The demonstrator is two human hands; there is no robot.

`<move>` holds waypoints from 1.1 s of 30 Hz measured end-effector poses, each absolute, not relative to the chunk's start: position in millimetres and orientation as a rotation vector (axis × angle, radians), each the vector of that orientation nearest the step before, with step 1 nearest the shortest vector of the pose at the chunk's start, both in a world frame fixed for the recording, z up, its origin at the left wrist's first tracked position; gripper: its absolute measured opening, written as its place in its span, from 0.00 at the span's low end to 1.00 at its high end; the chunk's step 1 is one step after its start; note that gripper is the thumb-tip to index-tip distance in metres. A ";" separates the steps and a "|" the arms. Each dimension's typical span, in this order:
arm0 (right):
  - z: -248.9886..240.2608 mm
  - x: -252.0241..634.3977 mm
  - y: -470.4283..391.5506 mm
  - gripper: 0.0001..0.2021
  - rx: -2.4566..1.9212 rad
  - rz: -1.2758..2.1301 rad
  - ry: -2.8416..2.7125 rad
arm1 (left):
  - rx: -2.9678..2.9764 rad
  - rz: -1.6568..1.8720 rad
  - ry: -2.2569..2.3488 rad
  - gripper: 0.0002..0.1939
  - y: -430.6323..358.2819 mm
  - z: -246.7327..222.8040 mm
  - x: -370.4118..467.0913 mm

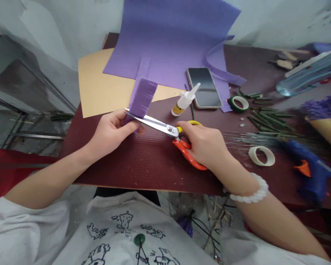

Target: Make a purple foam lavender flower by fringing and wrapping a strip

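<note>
My left hand (114,129) pinches the lower end of a folded purple strip (143,97), which has a row of short slits along its right edge. In my right hand (205,141) is a pair of scissors (169,129) with one yellow and one red handle loop. Their blades are parted and reach left across the strip, just above my left thumb. Part of the strip is hidden by the blades and fingers. Right behind the scissors a small white glue bottle (182,105) with a pointed nozzle stands upright.
Large purple sheets (168,36) lie over a tan sheet (96,84) at the back. To the right are a phone (205,88), green tape (238,104), green stems (270,121), wires (242,139), a white tape roll (262,156) and a blue glue gun (311,169). The table's front edge (154,188) is near my body.
</note>
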State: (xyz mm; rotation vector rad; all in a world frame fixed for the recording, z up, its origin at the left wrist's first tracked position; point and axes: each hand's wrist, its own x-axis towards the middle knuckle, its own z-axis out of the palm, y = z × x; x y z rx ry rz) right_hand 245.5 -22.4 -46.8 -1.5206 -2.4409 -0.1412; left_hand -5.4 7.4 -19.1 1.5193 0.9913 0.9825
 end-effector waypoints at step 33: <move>-38.1 248.4 -25.5 0.24 -1.596 0.008 -2.496 | 1.345 0.878 0.941 0.03 0.1 -10.9 -1.8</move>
